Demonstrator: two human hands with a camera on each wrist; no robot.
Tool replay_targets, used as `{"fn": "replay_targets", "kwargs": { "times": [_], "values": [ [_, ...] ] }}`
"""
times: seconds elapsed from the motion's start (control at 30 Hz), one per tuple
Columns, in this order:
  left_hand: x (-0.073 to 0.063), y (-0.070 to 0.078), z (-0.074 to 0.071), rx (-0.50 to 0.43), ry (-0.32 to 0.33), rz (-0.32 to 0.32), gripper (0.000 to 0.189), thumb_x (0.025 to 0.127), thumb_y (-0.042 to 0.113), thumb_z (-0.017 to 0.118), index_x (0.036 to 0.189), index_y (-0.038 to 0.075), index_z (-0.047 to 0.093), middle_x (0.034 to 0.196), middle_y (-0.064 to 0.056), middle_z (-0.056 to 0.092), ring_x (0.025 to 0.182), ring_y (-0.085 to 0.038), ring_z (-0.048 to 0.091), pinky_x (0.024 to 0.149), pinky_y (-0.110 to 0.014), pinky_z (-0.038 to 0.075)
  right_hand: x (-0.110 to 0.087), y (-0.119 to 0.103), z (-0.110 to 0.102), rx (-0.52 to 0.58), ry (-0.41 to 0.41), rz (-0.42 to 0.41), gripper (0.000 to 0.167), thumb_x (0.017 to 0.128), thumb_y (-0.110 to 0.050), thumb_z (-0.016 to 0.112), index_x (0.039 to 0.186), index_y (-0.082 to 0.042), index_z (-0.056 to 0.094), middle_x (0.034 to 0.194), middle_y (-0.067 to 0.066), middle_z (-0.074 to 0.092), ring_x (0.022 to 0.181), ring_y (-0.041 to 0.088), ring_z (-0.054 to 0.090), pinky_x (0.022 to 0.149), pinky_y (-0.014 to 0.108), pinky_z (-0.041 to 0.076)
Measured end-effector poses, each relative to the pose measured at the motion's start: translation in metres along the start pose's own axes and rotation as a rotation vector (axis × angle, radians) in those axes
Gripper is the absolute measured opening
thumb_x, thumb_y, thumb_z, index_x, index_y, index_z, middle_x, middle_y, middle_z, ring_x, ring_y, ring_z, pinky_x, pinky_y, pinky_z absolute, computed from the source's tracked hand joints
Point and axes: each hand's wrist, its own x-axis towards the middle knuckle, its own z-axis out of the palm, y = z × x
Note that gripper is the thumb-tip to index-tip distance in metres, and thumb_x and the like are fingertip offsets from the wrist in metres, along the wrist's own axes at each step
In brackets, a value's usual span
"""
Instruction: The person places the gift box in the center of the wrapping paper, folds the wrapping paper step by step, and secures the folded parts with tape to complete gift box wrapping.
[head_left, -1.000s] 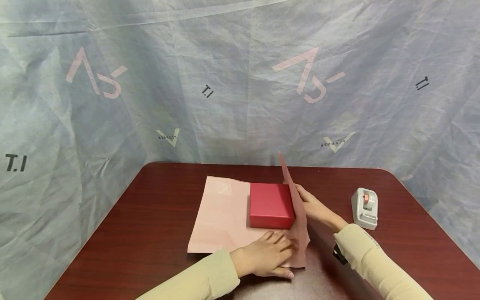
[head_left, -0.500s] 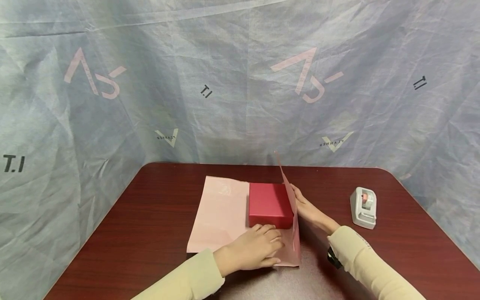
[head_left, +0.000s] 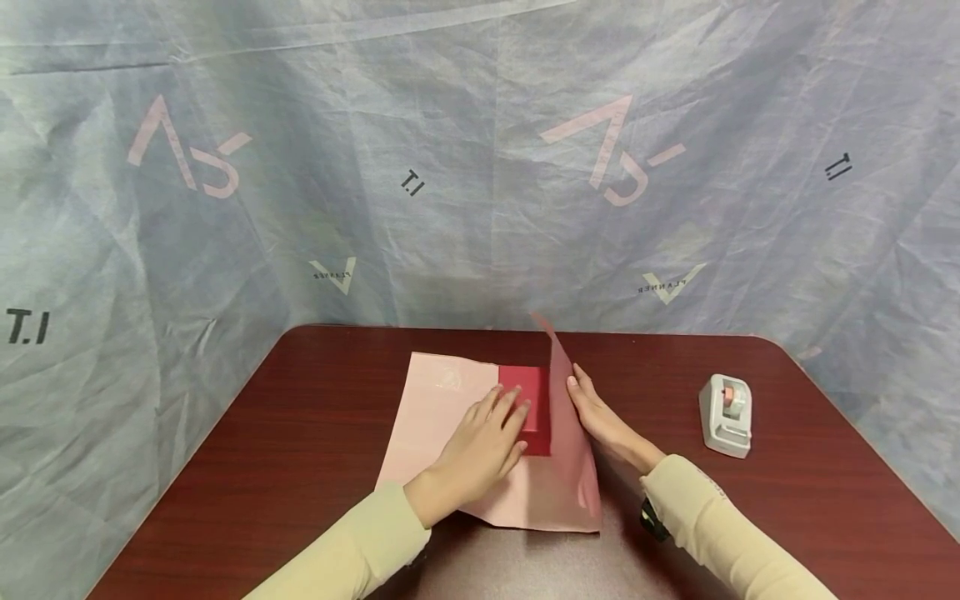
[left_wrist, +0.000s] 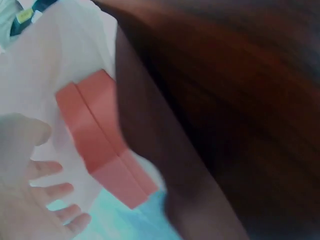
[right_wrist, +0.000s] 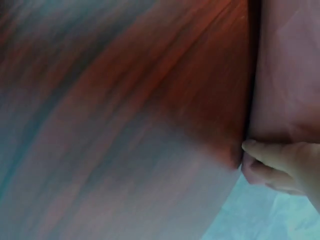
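Note:
A red box (head_left: pixel 524 417) stands on a sheet of pink wrapping paper (head_left: pixel 442 408). The paper's right part rises as a flap (head_left: pixel 567 433) and leans leftward over the box, covering its right part in the head view. My left hand (head_left: pixel 480 446) reaches over the left and front of the box with fingers spread and nothing in its grasp. Outside the flap, my right hand (head_left: pixel 603 421) rests against the paper with fairly straight fingers. The right wrist view has its fingertips (right_wrist: pixel 250 146) at the lower edge of the paper (right_wrist: pixel 290 65).
A white tape dispenser (head_left: pixel 726 417) stands on the dark red wooden table (head_left: pixel 300 433), right of the right hand. Behind the table hangs a grey-blue printed cloth (head_left: pixel 465 233). A dark strap (head_left: pixel 654 521) shows at the right sleeve.
My left hand has moved from the paper's front right up and left over the box. My right hand has shifted left, and the flap leans further over the box.

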Motion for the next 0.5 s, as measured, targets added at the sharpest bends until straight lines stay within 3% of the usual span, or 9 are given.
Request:
{"fn": "replay_targets", "kwargs": {
  "times": [0.13,0.27,0.5],
  "values": [
    [-0.003,-0.005,0.005,-0.008,-0.098,-0.056,0.052,0.095,0.039,0.042,0.137,0.007,0.041,0.143,-0.013,0.037,0.135,-0.032,0.030,0.105,-0.042,0.032,0.001,0.001,0.006,-0.171,0.058,-0.075,0.060,0.101,-0.033,0.022,0.146,-0.002,-0.004,0.152,0.020,-0.004,0.140,0.034,-0.005,0.111,0.053,0.001],
    [-0.005,-0.007,0.007,-0.018,-0.136,-0.043,0.050,0.096,0.038,0.038,0.135,0.006,0.044,0.142,-0.011,0.041,0.135,-0.030,0.029,0.105,-0.042,0.031,0.002,0.005,0.009,-0.323,0.119,-0.134,0.059,0.101,-0.027,0.028,0.145,0.002,0.002,0.151,0.025,-0.001,0.139,0.039,-0.002,0.110,0.055,0.005],
    [-0.004,-0.013,0.003,-0.044,-0.150,-0.025,0.047,0.096,0.032,0.040,0.135,0.006,0.043,0.142,-0.009,0.041,0.134,-0.027,0.033,0.103,-0.040,0.033,-0.001,0.007,0.010,-0.402,0.152,-0.196,0.061,0.098,-0.023,0.038,0.144,0.004,0.009,0.151,0.026,0.002,0.139,0.040,0.002,0.108,0.057,0.011]
  ]
}}
